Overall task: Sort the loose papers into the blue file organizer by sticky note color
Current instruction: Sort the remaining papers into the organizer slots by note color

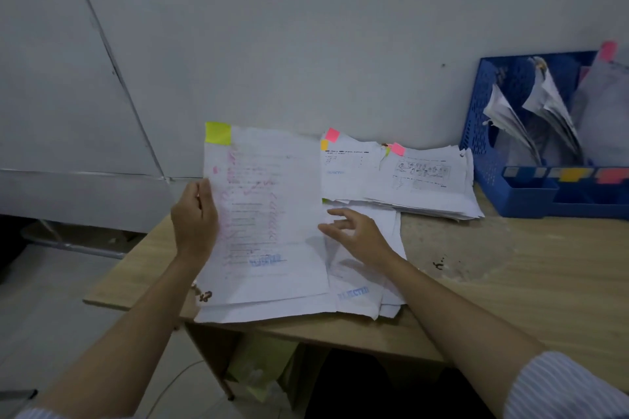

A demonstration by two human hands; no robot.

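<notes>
Fingers of our left hand pinch the white sheet with a yellow sticky note, raised so we can read its colour; our right hand, fingers loosely spread, steadies the loose white papers on the wooden surface. Blue plastic file organizer: far right.

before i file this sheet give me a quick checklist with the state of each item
1. Left hand grips the white sheet with the yellow sticky note: ok.
2. Note colour readable, yellow sticky note at the top corner: ok.
3. Right hand free, fingers open over the loose papers: ok.
4. Blue plastic file organizer within view on the wooden desk: ok.
5. Yellow label on the organizer's front: ok.
6. Room left in that slot: cannot tell.
</notes>
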